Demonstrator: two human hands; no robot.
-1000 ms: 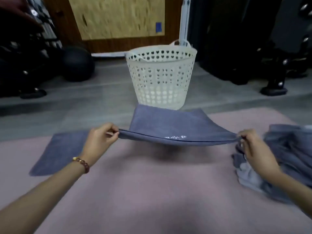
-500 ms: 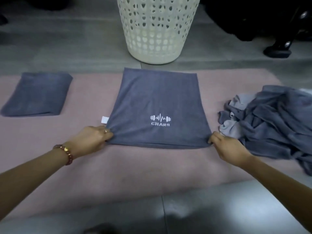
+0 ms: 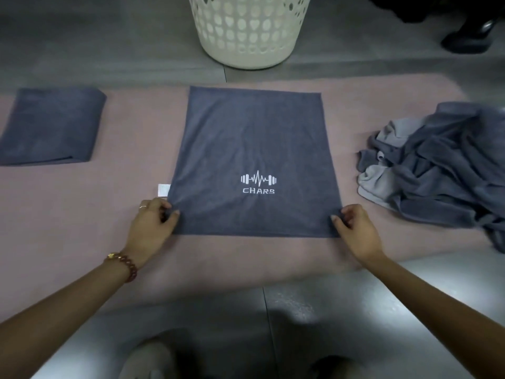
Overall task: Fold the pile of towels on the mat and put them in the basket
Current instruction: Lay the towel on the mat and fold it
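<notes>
My left hand [image 3: 151,225] and right hand [image 3: 355,231] pinch the lower corners of the flat grey logo towel [image 3: 254,143], centre on the pink mat [image 3: 136,138]. White perforated plastic basket [image 3: 248,31] above; folded grey towel [image 3: 52,124] left; crumpled towel pile [image 3: 437,165] right.

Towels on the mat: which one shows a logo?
The middle towel, spread flat between the left hand and right hand, shows a white CHARS logo. The folded towel at left and the crumpled pile at right show none.

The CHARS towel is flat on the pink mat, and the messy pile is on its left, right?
No. The head view shows the messy pile on the right of the CHARS towel, which does lie flat on the pink mat.
</notes>
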